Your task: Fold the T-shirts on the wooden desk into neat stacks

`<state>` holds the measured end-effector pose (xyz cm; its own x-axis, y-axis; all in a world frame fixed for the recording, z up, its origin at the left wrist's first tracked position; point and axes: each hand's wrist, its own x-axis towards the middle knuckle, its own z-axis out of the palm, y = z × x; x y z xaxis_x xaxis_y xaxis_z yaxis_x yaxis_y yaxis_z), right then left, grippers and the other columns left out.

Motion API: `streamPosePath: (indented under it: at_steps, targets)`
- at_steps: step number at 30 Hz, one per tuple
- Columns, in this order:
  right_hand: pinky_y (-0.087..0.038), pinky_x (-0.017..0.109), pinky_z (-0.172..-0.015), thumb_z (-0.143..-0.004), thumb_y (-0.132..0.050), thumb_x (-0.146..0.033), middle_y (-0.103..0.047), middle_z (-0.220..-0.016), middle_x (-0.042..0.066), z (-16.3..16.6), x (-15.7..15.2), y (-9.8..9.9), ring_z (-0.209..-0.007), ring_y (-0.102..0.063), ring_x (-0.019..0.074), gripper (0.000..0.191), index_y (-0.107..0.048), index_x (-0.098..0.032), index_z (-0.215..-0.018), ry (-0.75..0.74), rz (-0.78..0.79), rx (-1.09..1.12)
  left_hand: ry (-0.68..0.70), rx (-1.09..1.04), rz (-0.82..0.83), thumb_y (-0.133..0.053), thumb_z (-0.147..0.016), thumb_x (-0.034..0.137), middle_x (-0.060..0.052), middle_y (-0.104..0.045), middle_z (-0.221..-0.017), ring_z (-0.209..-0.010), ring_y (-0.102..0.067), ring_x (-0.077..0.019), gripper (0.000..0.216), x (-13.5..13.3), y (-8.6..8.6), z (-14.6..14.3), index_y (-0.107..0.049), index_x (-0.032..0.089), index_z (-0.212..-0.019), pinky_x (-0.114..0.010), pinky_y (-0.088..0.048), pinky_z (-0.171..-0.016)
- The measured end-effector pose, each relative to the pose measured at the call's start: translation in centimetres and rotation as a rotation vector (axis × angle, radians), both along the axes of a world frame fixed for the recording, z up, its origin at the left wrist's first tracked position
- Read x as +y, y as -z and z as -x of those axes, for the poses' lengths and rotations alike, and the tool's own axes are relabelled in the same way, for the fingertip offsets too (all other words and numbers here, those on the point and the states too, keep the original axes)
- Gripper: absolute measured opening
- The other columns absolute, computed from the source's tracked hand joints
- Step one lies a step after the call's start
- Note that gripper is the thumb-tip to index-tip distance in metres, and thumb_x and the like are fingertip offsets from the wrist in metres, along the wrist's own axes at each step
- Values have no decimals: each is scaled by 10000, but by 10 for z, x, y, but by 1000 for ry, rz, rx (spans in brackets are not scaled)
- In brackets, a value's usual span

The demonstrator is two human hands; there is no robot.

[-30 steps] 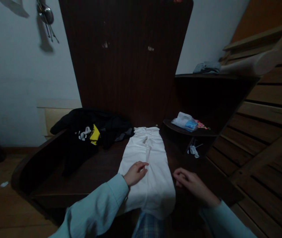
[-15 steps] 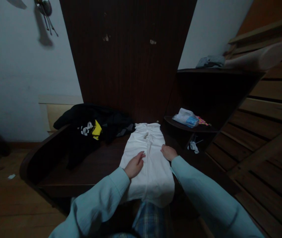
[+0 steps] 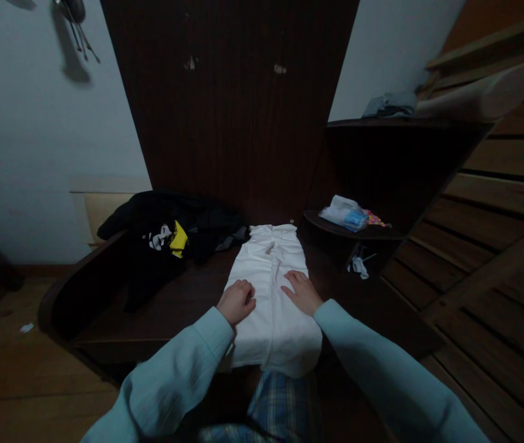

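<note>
A white garment (image 3: 269, 332), gathered and wrinkled toward its far end, lies lengthwise on a dark wooden bench (image 3: 188, 307). Its near end hangs over the front edge; a small opening shows near the gathers. My left hand (image 3: 237, 301) rests on the garment's left side, fingers bent, thumb apart from them. On the right side my right hand (image 3: 303, 292) lies palm down on the cloth, its fingers spread.
Black clothing (image 3: 165, 258) with a white and yellow print is heaped on the bench's left end. To the right, a corner shelf (image 3: 358, 234) bears a plastic packet (image 3: 345, 213). Wooden slats (image 3: 497, 246) stand at far right. My plaid-covered leg (image 3: 283, 403) is below the garment.
My right hand has gone from the garment's right edge onto its surface, its fingers now spread. My left hand has shifted left toward the left edge, its fingers more bent.
</note>
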<state>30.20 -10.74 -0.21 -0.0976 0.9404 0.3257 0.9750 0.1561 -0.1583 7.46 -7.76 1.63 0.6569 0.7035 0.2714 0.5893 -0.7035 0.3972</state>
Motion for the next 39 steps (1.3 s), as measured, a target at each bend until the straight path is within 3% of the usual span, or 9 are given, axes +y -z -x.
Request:
streamPosePath:
  at_steps: [5,11,20,31,34,39]
  targets:
    - [-319,377,-983,-851,-388,-330,-476,-1216,141,-4,2,12,-1165,-385,223,379,-505,-114,-1140,-28,32,27,78,98,21,-548,-708,312,-41,-524,-822,-803,-486,-194,133,-7,-13,44,-521,191,-756,-310,-399,-746]
    - [-246,355,-1039,-864,-358,-364,-366,-1345,126,-4,8,9,-1252,-301,204,459,-444,-105,-1232,-18,131,52,5,-3,99,-504,-760,313,-48,-539,-877,-853,-488,-198,134,-20,-3,85,-535,196,-819,-327,-406,-772]
    - [-168,344,-1058,-890,-293,-381,-284,-1396,106,-9,15,-1,-1284,-242,198,496,-372,-111,-1299,-65,228,58,47,-44,99,-405,-816,283,-51,-543,-828,-821,-496,-184,161,-10,1,85,-522,194,-751,-314,-415,-760]
    - [-172,367,-1053,-887,-299,-377,-294,-1391,113,-9,14,0,-1276,-259,209,489,-386,-113,-1290,-72,210,76,-5,-253,150,-370,-832,288,-51,-520,-833,-807,-500,-173,159,-13,11,92,-465,196,-744,-314,-425,-764]
    - [-175,364,-1053,-884,-311,-386,-303,-1387,105,-10,14,2,-1274,-263,202,485,-393,-127,-1286,-80,188,84,-30,-216,171,-388,-814,299,-46,-532,-812,-781,-515,-172,161,-13,7,92,-476,194,-731,-308,-433,-737]
    - [-211,337,-1050,-881,-318,-386,-391,-1338,96,-13,16,7,-1245,-323,174,450,-475,-127,-1214,-67,120,125,-197,-11,108,-407,-806,391,-37,-540,-764,-771,-535,-195,230,-4,0,76,-493,191,-732,-317,-431,-709]
